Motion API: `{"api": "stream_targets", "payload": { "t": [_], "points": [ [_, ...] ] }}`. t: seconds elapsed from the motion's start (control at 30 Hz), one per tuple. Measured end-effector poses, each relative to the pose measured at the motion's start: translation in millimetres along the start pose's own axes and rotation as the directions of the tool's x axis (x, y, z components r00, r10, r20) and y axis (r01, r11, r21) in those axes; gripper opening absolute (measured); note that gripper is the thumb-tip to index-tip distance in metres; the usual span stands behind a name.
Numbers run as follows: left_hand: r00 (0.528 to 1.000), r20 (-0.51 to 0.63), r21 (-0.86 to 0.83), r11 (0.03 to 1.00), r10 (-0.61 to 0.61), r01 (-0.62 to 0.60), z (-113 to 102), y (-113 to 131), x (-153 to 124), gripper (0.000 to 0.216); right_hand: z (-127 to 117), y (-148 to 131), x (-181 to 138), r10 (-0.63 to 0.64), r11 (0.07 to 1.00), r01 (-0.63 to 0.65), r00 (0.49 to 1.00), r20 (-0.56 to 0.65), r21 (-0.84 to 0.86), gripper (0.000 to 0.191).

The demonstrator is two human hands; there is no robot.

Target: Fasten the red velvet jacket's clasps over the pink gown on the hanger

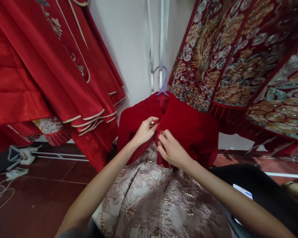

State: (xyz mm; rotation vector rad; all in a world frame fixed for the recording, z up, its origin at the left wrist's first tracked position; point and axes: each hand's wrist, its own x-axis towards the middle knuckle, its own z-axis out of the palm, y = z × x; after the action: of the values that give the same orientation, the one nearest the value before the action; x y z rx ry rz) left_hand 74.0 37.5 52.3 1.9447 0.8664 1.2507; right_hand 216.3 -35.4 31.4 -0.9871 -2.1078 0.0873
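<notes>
Wall: white wall (pixel 129 43) stood behind the red velvet jacket (pixel 188 129), with pale upright rails (pixel 161 39) running up it just above the jacket's collar.
Hanger: a purple hanger hook (pixel 163 82) rose out of the jacket's collar, in front of the rails.
Jacket: the red velvet jacket hung mid-frame, its front edges drawn close at the chest and its sleeves spread to either side.
Left hand: the left hand (pixel 145 132) pinched the jacket's front edge on its own side, thumb and fingers closed narrowly on the cloth; a small shiny thing at the fingertips was too small to identify.
Right hand: the right hand (pixel 171 150) gripped the opposite front edge, just below and beside the left, fingers curled shut into the velvet.
Skirt: a pale brocade skirt (pixel 151 198) hung directly below the jacket, its top hidden under the jacket's hem, and spread out between the two forearms.
Robes: red satin robes (pixel 52 76) with cream piping hung left of the jacket, their hems near its sleeve.
Gown: an embroidered gown (pixel 238 59), worked in gold and silver swirls, hung above and right of the jacket, its lower edge passing behind the jacket's shoulder.
Floor: dark red floor tiles (pixel 52 185) lay below and left of the jacket; white cables (pixel 12 172) trailed well apart from it at the far left.
Dark cloth: a black cloth (pixel 263 188) lay below and right of the jacket, with a slim white object (pixel 243 191) on it.
</notes>
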Motion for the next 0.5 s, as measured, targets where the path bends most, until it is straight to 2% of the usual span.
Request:
{"api": "stream_targets", "payload": {
  "t": [0.07, 0.1, 0.17, 0.27, 0.33, 0.37, 0.43, 0.5],
  "points": [
    [1.000, -0.009, 0.034, 0.999, -0.014, 0.014, -4.7, -1.7, -6.8, 0.019, -3.9, 1.9, -4.4, 0.053, 0.998, -0.055, 0.975, -0.216, -0.003, 0.001],
    [0.999, -0.033, 0.090, 0.996, -0.008, 0.011, -8.6, -1.7, -11.0, 0.021, -7.4, 5.3, -5.1, 0.083, 0.997, -0.079, 0.947, -0.309, 0.026, 0.005],
    [0.997, -0.077, 0.230, 0.973, 0.031, -0.012, -15.6, 0.9, -19.1, 0.022, -14.4, 14.0, -3.3, 0.159, 0.984, -0.112, 0.903, -0.399, 0.141, 0.012],
    [0.986, -0.121, 0.419, 0.906, 0.118, -0.057, -18.1, 8.7, -26.7, 0.023, -18.7, 24.7, 3.4, 0.288, 0.908, -0.146, 0.899, -0.331, 0.394, 0.016],
    [0.981, -0.123, 0.471, 0.879, 0.151, -0.076, -14.9, 13.2, -27.9, 0.021, -16.5, 29.1, 8.0, 0.335, 0.825, -0.154, 0.908, -0.251, 0.544, 0.013],
    [0.980, -0.122, 0.471, 0.879, 0.155, -0.080, -12.8, 14.7, -27.6, 0.020, -14.5, 30.9, 10.2, 0.343, 0.790, -0.157, 0.915, -0.215, 0.592, 0.021],
    [0.980, -0.139, 0.436, 0.897, 0.143, -0.069, -8.8, 16.3, -25.8, 0.018, -10.4, 35.0, 14.0, 0.350, 0.767, -0.176, 0.921, -0.173, 0.617, 0.037],
    [0.979, -0.172, 0.402, 0.915, 0.111, -0.033, -6.3, 16.7, -23.2, 0.019, -7.4, 39.6, 16.8, 0.349, 0.813, -0.206, 0.921, -0.172, 0.545, 0.035]
  ]
}}
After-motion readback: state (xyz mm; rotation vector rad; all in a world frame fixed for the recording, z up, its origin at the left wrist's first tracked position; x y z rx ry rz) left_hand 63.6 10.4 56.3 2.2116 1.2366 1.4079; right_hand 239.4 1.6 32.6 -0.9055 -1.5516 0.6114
